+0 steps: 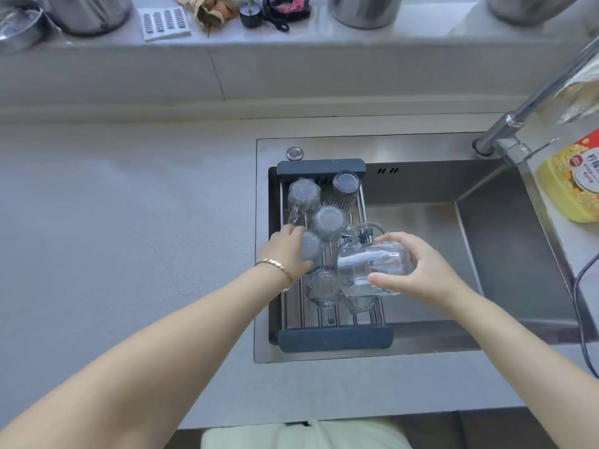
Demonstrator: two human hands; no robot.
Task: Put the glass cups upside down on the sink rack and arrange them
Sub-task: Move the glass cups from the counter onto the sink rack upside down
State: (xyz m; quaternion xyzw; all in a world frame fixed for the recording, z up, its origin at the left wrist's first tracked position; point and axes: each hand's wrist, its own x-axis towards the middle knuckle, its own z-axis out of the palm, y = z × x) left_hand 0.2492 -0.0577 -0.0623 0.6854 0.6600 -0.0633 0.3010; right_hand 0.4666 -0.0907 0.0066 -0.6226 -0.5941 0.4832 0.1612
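Note:
A dark-framed sink rack point(335, 339) spans the left end of the steel sink. Three glass cups stand upside down at its far end: one at the back left point(304, 195), one at the back right point(346, 183), one in the middle point(329, 222). My left hand point(287, 251) grips another upside-down glass cup point(311, 247) on the rack. My right hand point(418, 270) holds a large clear glass mug point(372, 265) on its side just above the rack. Two more glasses point(324, 286) sit beneath it, partly hidden.
The sink basin point(431, 228) lies open to the right of the rack, with the tap point(515, 124) at the back right. A yellow detergent bottle point(573, 183) stands on the right edge. Grey countertop point(129, 222) stretches left. Metal pots line the back ledge.

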